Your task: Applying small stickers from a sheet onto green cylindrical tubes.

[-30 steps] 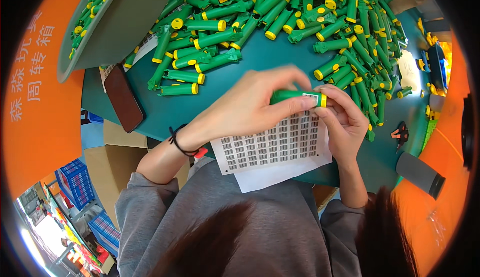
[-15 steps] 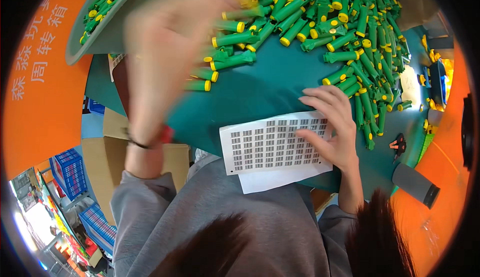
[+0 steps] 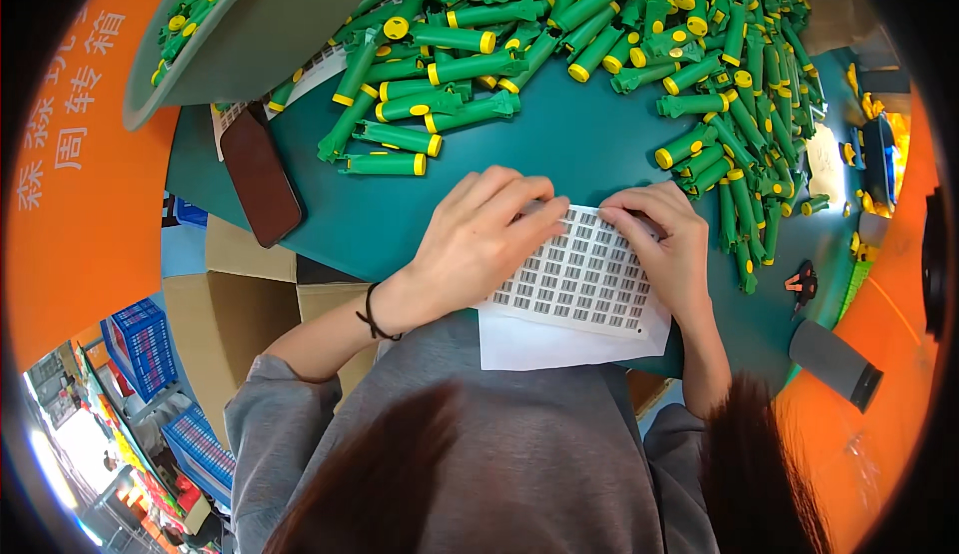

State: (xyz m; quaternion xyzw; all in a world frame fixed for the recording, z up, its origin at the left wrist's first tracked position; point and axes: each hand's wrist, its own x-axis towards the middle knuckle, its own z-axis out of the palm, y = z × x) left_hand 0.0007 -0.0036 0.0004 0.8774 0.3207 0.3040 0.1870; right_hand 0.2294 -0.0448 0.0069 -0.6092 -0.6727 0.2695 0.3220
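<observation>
A white sticker sheet (image 3: 579, 279) printed with rows of small dark labels lies near the table's front edge, tilted slightly. Beneath it a blank white paper (image 3: 559, 346) sticks out toward me. My left hand (image 3: 489, 239), a dark band on its wrist, has its fingers curled and closed at the sheet's upper left edge. Thumb and fingers of my right hand (image 3: 664, 239) pinch the upper right edge. Both sets of fingertips come close together at the far edge, partly hidden. Beyond them lies a large heap of green tubes with yellow caps (image 3: 589, 24).
A grey bin (image 3: 270, 39) holding more green tubes leans in at the far left. On the green table (image 3: 370, 229) lie a brown phone-like case (image 3: 262, 179), scissors (image 3: 801, 284) and a grey cylinder (image 3: 834, 364). A cardboard box (image 3: 240, 324) stands below the left edge.
My left hand has come down from over the tubes to the sticker sheet. The sheet has turned and shifted, and my right hand now pinches its upper edge.
</observation>
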